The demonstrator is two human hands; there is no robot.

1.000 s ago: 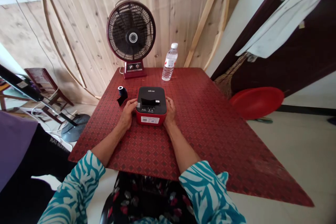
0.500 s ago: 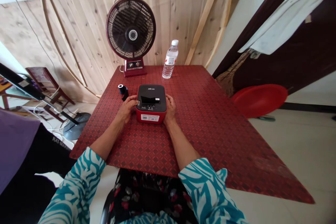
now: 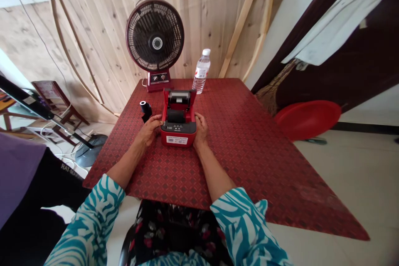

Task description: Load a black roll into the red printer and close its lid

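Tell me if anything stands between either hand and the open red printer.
Nothing visible: left hand and right hand touch opposite sides of the printer. The dark roll lies beyond the left hand, not between.

Teal and white striped sleeves [image 3: 249, 226], black lower garment [image 3: 179, 230], probably floral-printed

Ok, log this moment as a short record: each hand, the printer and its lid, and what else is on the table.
left hand: against the printer's left side, fingertips near its front corner
right hand: against the right side
printer: red and black, on the table
lid: open, raised at the back
left of printer: black roll, loose end out
far edge: desk fan, capped plastic bottle
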